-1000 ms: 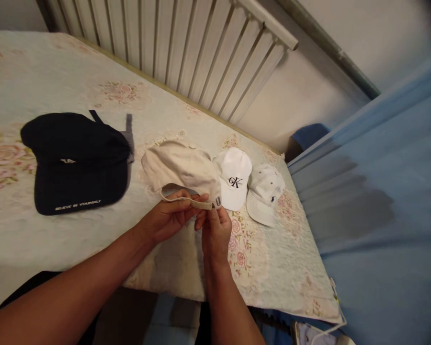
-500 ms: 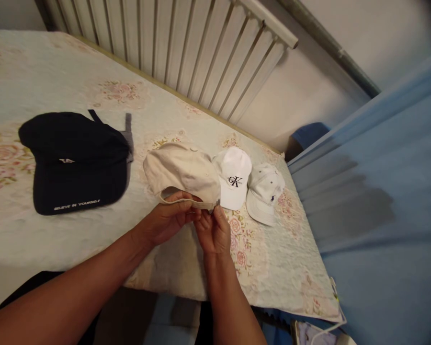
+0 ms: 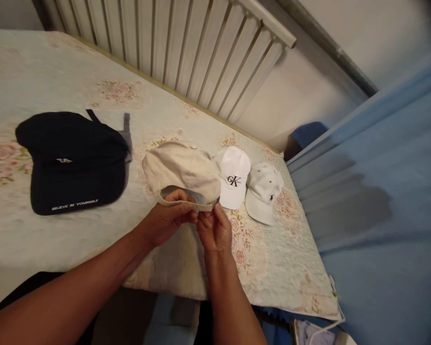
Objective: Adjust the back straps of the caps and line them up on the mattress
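The left hand (image 3: pixel 165 221) pinches the strap (image 3: pixel 205 208) of the beige cap (image 3: pixel 183 167) and the right hand (image 3: pixel 215 232) its buckle end (image 3: pixel 217 202), between the dark cap (image 3: pixel 75 158) and the black-lettered white cap (image 3: pixel 233 177).

Floral cloth (image 3: pixel 75 72) carries dk cap (image 3: pixel 75 177), wht cap (image 3: pixel 235 165) & off-wht cap (image 3: pixel 262 189).

Dark cap (image 3: pixel 72 143): white capitals (image 3: pixel 74 205) along the brim (image 3: pixel 79 184) read "BELIEVE IN YOURSELF"; small pale letters (image 3: pixel 64 160) above are unclear. White cap (image 3: pixel 233 163): black "CK" monogram (image 3: pixel 233 181), finer line unreadable. Off-white cap (image 3: pixel 264 181): small dark-blue emblem (image 3: pixel 271 197), no legible words
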`<action>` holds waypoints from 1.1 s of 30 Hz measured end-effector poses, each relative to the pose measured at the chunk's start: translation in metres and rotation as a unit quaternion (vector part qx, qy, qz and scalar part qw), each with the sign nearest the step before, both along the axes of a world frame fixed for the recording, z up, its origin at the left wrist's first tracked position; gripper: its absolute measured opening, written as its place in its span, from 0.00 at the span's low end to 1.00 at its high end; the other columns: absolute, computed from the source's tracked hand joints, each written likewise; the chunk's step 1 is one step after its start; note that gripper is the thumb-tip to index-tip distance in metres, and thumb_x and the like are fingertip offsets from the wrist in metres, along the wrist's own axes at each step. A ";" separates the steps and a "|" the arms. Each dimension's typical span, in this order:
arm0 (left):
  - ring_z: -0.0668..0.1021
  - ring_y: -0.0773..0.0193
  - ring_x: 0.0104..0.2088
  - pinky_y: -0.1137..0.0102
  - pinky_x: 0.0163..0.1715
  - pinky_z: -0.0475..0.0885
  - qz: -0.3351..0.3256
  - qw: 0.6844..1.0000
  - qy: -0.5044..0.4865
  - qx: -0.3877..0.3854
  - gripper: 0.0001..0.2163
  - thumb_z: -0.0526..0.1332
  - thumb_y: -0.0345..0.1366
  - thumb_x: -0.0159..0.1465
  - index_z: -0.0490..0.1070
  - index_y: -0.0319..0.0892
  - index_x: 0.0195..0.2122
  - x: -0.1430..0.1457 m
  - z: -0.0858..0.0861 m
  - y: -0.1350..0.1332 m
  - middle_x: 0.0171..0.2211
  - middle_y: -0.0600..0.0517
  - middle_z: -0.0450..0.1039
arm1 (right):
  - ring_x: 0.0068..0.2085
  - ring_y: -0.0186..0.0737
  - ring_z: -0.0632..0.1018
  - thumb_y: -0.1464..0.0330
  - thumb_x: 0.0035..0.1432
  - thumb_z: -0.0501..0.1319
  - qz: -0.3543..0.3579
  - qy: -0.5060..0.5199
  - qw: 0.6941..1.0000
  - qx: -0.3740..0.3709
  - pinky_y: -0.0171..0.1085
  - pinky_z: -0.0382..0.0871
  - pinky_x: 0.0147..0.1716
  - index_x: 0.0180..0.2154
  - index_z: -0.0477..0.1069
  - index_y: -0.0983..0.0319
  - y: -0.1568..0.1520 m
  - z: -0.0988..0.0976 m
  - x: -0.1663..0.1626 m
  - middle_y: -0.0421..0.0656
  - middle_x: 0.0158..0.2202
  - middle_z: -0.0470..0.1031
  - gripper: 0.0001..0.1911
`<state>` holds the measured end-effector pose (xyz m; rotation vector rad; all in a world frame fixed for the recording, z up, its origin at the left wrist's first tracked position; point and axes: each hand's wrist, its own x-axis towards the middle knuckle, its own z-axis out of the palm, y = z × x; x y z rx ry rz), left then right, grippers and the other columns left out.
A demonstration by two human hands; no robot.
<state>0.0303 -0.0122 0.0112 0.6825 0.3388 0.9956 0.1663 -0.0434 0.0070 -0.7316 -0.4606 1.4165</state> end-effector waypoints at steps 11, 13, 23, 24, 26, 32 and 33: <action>0.78 0.68 0.28 0.73 0.31 0.75 0.024 0.999 0.017 -0.011 0.11 0.71 0.30 0.57 0.67 0.40 0.27 -0.001 0.001 -0.001 0.28 0.54 0.77 | 0.18 0.25 0.56 0.65 0.52 0.67 -0.029 0.030 0.999 -0.015 0.28 0.52 0.17 0.25 0.60 0.60 0.003 0.006 -0.001 0.30 0.19 0.60 0.16; 0.78 0.68 0.28 0.73 0.32 0.75 0.021 1.000 0.018 -0.011 0.11 0.70 0.30 0.57 0.67 0.40 0.27 -0.001 0.001 -0.001 0.29 0.54 0.77 | 0.18 0.25 0.57 0.66 0.50 0.67 -0.035 0.042 0.998 -0.021 0.28 0.52 0.17 0.25 0.61 0.60 0.003 0.006 -0.001 0.30 0.19 0.60 0.15; 0.78 0.69 0.27 0.75 0.29 0.75 0.029 0.999 0.017 -0.027 0.13 0.72 0.31 0.54 0.66 0.39 0.25 0.002 0.000 -0.001 0.28 0.54 0.75 | 0.17 0.26 0.56 0.65 0.51 0.67 -0.056 0.011 0.998 -0.011 0.29 0.55 0.17 0.25 0.62 0.59 0.005 0.001 -0.001 0.29 0.18 0.59 0.14; 0.78 0.69 0.27 0.75 0.29 0.75 0.029 0.999 0.017 -0.026 0.13 0.72 0.31 0.55 0.66 0.39 0.25 0.001 -0.001 -0.001 0.28 0.54 0.75 | 0.18 0.26 0.57 0.65 0.51 0.68 -0.052 0.016 0.998 -0.007 0.29 0.56 0.18 0.25 0.62 0.59 0.005 0.001 0.000 0.30 0.18 0.59 0.14; 0.78 0.69 0.28 0.75 0.30 0.75 0.029 0.999 0.016 -0.023 0.12 0.71 0.31 0.56 0.66 0.39 0.25 0.001 -0.001 -0.002 0.29 0.54 0.75 | 0.18 0.26 0.59 0.65 0.51 0.68 -0.049 0.021 0.999 -0.002 0.29 0.58 0.19 0.26 0.64 0.59 0.004 -0.001 0.000 0.30 0.19 0.61 0.13; 0.79 0.68 0.30 0.73 0.32 0.76 0.045 0.999 0.021 -0.011 0.11 0.69 0.30 0.58 0.66 0.40 0.27 0.000 -0.001 -0.003 0.30 0.55 0.76 | 0.22 0.29 0.67 0.65 0.52 0.66 -0.082 -0.012 0.996 -0.018 0.32 0.67 0.24 0.28 0.67 0.59 0.004 -0.002 -0.001 0.33 0.23 0.69 0.08; 0.79 0.68 0.30 0.73 0.32 0.76 0.048 0.999 0.021 -0.011 0.11 0.69 0.30 0.58 0.66 0.40 0.27 0.000 -0.002 -0.002 0.30 0.55 0.76 | 0.23 0.30 0.69 0.65 0.51 0.66 -0.087 -0.017 0.996 -0.022 0.32 0.68 0.25 0.29 0.68 0.59 0.004 -0.002 -0.001 0.34 0.24 0.71 0.08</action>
